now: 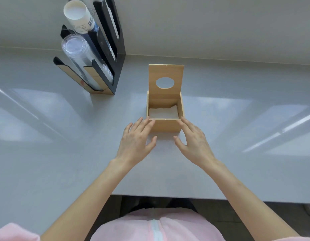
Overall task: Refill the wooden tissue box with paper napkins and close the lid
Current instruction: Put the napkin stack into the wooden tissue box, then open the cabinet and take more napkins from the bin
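Note:
The wooden tissue box (165,125) stands in the middle of the grey counter. Its lid (165,73), with an oval hole, is swung up and stands upright at the back. White paper napkins (163,112) lie stacked inside the box. My left hand (136,141) is at the box's front left corner, fingers spread, fingertips at the rim. My right hand (194,141) mirrors it at the front right corner, fingers apart. Neither hand holds anything.
A black and wood cup dispenser (98,54) stands at the back left, holding a stack of white paper cups (79,16) and clear plastic cups (76,49). The counter's front edge (168,197) runs just above my pink clothing. A wall rises behind the counter.

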